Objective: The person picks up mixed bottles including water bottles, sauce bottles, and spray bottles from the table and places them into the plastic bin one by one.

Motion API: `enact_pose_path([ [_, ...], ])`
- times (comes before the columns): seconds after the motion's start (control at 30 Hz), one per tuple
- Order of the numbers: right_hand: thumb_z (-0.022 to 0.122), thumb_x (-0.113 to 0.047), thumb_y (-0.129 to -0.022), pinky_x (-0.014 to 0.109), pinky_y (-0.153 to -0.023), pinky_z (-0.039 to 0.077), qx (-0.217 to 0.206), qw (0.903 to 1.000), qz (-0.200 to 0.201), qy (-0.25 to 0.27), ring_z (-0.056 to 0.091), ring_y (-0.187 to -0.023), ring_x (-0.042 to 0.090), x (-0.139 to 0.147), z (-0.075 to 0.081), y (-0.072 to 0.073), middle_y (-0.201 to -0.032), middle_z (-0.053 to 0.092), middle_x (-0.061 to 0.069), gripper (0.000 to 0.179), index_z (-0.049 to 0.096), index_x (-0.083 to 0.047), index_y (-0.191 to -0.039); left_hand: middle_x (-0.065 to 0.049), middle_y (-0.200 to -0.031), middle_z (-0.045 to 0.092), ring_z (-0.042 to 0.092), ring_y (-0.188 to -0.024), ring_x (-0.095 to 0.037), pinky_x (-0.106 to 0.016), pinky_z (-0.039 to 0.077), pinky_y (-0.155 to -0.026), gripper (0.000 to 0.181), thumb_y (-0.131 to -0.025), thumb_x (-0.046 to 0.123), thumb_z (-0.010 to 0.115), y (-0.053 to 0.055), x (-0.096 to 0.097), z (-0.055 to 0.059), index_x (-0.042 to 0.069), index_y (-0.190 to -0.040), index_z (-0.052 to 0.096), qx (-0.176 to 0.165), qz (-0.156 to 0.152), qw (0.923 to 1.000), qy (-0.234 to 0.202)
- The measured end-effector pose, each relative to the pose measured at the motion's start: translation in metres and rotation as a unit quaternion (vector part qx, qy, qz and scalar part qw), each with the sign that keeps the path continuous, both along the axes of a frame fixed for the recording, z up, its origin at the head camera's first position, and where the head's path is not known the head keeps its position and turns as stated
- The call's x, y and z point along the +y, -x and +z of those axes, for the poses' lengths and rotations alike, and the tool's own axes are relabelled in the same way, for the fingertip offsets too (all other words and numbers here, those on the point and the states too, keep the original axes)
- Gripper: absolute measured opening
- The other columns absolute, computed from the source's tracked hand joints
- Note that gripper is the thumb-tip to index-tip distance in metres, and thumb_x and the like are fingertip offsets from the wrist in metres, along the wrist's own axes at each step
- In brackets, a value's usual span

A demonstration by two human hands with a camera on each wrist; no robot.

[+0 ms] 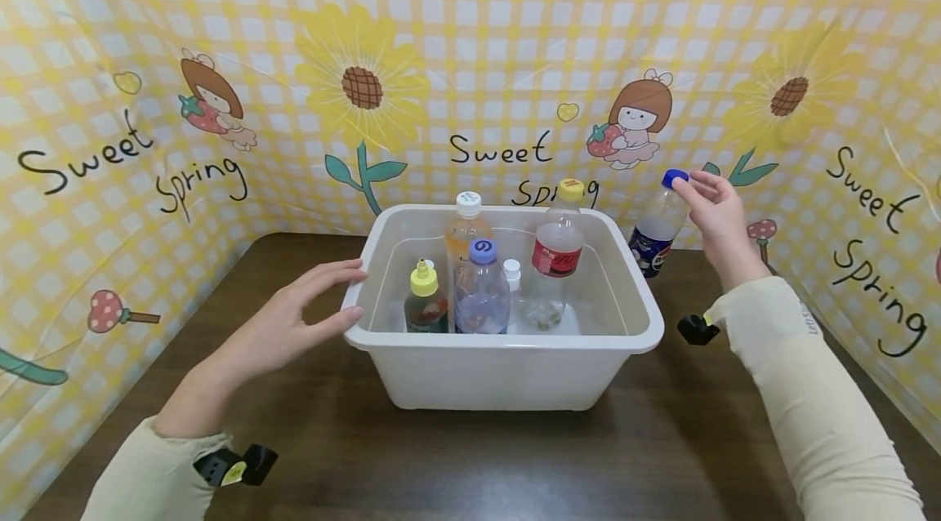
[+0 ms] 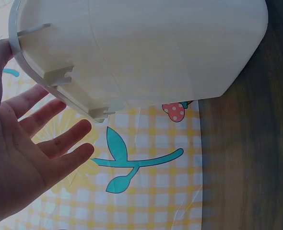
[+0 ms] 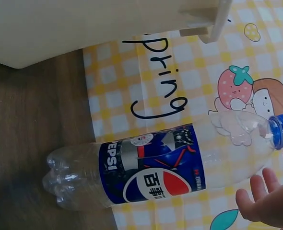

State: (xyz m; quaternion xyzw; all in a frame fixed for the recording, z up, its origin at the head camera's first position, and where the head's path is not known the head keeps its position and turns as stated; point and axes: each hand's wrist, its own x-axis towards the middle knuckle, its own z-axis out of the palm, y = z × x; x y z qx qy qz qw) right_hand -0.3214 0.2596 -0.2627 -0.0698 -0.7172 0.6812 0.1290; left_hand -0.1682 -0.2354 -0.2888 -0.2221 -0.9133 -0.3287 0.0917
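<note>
My right hand [image 1: 715,215] pinches the blue cap of a clear Pepsi bottle [image 3: 153,165] with a dark blue label. In the head view the bottle leans slightly, just outside the right wall of a white plastic tub [image 1: 500,378]. Whether its base touches the table cannot be told. At the tub's left rim, my left hand [image 1: 290,321] touches the edge with its thumb and fingers extended. Inside the tub stand a yellow-capped bottle with a red label [image 1: 556,251], a purple-capped bottle [image 1: 481,292], an orange-tinted bottle with a white cap [image 1: 465,235] and a yellow-nozzled bottle [image 1: 425,300].
A small white-capped bottle [image 1: 512,272] is partly hidden in the tub. The tub sits on a dark wooden table [image 1: 470,464]. Yellow checked cloth [image 1: 470,39] with sunflowers and lettering encloses the back and sides.
</note>
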Motion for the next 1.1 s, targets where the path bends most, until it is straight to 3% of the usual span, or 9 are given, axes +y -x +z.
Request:
enact_pose_path([
  [0.13,0.061,-0.045,-0.086,0.037,-0.109,0.029,-0.031,0.9962,0.001,-0.082,0.041,-0.127,0.019,-0.004,-0.003,0.002,-0.133,0.046,0.001,0.067,0.035,-0.016,-0.14,-0.008,-0.142,0.044,0.04,-0.131,-0.031,-0.056,0.034,-0.101,0.042,-0.09,0.024,0.062,0.0,0.0,-0.001,0.016,-0.13,0.052,-0.001,-0.001,1.0,-0.001],
  [0.23,0.058,-0.046,-0.087,0.042,-0.114,0.026,-0.042,0.9915,0.01,-0.123,0.028,-0.14,0.029,-0.007,-0.005,0.003,-0.151,0.028,0.015,0.077,0.024,-0.011,-0.147,-0.008,-0.142,0.044,0.04,-0.131,-0.031,-0.057,0.034,-0.101,0.042,-0.09,0.025,0.062,0.0,0.0,-0.001,0.016,-0.13,0.052,-0.002,-0.001,1.0,-0.001],
  [0.33,0.058,-0.043,-0.088,0.047,-0.116,0.02,-0.047,0.9904,0.012,-0.129,0.022,-0.143,0.033,-0.008,-0.007,0.004,-0.154,0.02,0.018,0.078,0.021,-0.008,-0.148,-0.008,-0.142,0.044,0.041,-0.13,-0.031,-0.057,0.034,-0.101,0.042,-0.09,0.024,0.062,0.0,0.0,-0.002,0.016,-0.13,0.052,0.0,-0.001,1.0,-0.001],
  [0.53,0.058,-0.043,-0.089,0.048,-0.116,0.02,-0.051,0.9897,0.01,-0.134,0.021,-0.142,0.035,-0.007,-0.01,0.006,-0.154,0.019,0.019,0.078,0.022,-0.007,-0.147,-0.009,-0.142,0.044,0.04,-0.131,-0.032,-0.056,0.034,-0.101,0.042,-0.09,0.024,0.062,0.0,0.0,-0.001,0.016,-0.13,0.052,-0.002,0.0,1.0,-0.001],
  [0.77,0.056,-0.044,-0.089,0.048,-0.114,0.023,-0.046,0.9889,0.008,-0.141,0.028,-0.138,0.033,-0.007,-0.01,0.007,-0.149,0.03,0.019,0.073,0.028,-0.006,-0.145,-0.008,-0.143,0.043,0.039,-0.132,-0.032,-0.056,0.033,-0.102,0.042,-0.09,0.026,0.062,0.0,0.0,0.0,0.016,-0.13,0.052,-0.01,0.0,0.9999,-0.004],
  [0.9,0.057,-0.044,-0.089,0.043,-0.111,0.027,-0.037,0.989,0.005,-0.143,0.037,-0.127,0.024,-0.005,-0.009,0.007,-0.118,0.049,-0.003,0.07,0.033,-0.007,-0.142,-0.008,-0.144,0.043,0.038,-0.133,-0.031,-0.056,0.033,-0.102,0.042,-0.09,0.026,0.062,0.001,0.0,0.0,0.017,-0.13,0.052,-0.011,0.001,0.9999,-0.005],
  [1.0,0.058,-0.045,-0.087,0.037,-0.104,0.031,-0.034,0.9889,0.003,-0.144,0.043,-0.114,0.014,-0.004,-0.007,0.006,-0.097,0.043,-0.018,0.068,0.037,-0.008,-0.14,-0.007,-0.144,0.043,0.038,-0.133,-0.031,-0.056,0.033,-0.102,0.042,-0.09,0.026,0.062,0.001,0.0,0.0,0.017,-0.13,0.052,-0.011,0.001,0.9999,-0.006],
  [1.1,0.059,-0.045,-0.087,0.032,-0.097,0.032,-0.035,0.9885,0.002,-0.147,0.044,-0.106,0.008,-0.004,-0.003,0.005,-0.095,0.043,-0.019,0.067,0.038,-0.009,-0.139,-0.007,-0.144,0.043,0.038,-0.133,-0.031,-0.056,0.033,-0.102,0.042,-0.09,0.026,0.062,0.001,0.0,-0.001,0.017,-0.13,0.052,-0.01,0.001,0.9999,-0.007],
])
